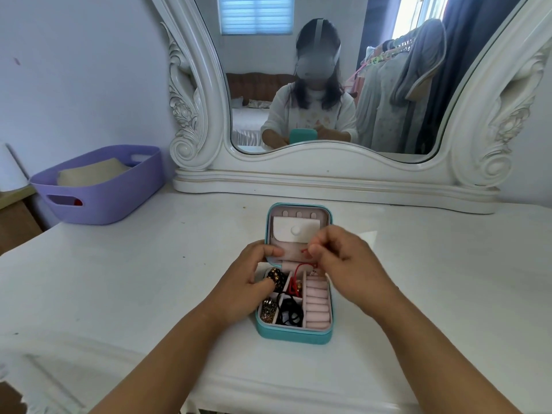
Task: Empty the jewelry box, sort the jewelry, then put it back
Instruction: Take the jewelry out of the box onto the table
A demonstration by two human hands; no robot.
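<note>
1. A white surface (pixel 433 279) fills the foreground.
2. An ornate white-framed mirror (pixel 328 174) stands at its back edge, against the wall.
3. A purple plastic basket (pixel 119 192) with cut-out handles sits at the far left, holding a beige folded item (pixel 89 173).
4. The mirror reflects a blue window blind (pixel 255 14), a bed (pixel 248 121) and hanging clothes (pixel 397 94).

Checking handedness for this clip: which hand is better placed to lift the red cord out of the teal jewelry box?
Right hand: it already pinches the red cord; the left hand steadies the teal jewelry box.
</note>
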